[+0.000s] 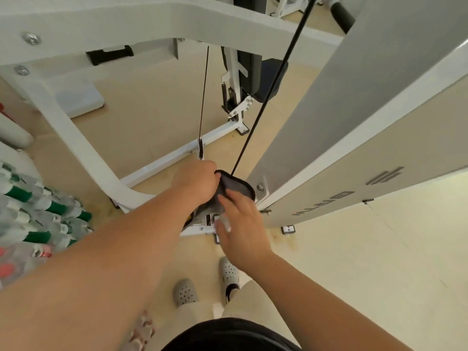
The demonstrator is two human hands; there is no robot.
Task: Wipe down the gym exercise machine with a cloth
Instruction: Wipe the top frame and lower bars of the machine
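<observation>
**Cloth at the cable's foot**

The left hand [196, 182] curled round the dark grey hemmed cloth [236, 188]. The right hand [240, 224] touched it with straight fingers, low beside the white steel gym machine frame [84, 148]. This looked mid-wipe; the next move probably called for sliding up the black cable [295, 34].

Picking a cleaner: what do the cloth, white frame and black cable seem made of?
The cloth looks like soft grey microfibre with a dark stitched hem; it drapes limply. The white frame looks like gloss-painted steel: shiny highlights, bolted joints. The black cable, thin and taut, is probably coated wire rope; unsure.
</observation>
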